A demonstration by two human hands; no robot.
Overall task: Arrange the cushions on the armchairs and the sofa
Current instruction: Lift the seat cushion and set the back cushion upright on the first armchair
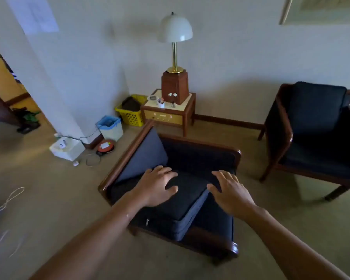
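Note:
A wooden armchair [129, 152] with dark blue upholstery stands right in front of me. A loose dark blue cushion [182, 201] lies askew on its seat, one corner jutting past the front edge. Another blue cushion [143, 158] leans against the chair's left arm. My left hand [158, 184] rests flat on the loose cushion's left part, fingers spread. My right hand [228, 190] hovers with spread fingers over its right edge; contact is unclear. A second armchair [281, 126] at the right has its seat and back cushions in place.
A side table [187, 110] with a white-shaded lamp [175, 29] stands behind the near chair. Left of it are a yellow basket [129, 116], a bin [111, 128], a white box [67, 148] and cables on the carpet. A doorway opens at far left.

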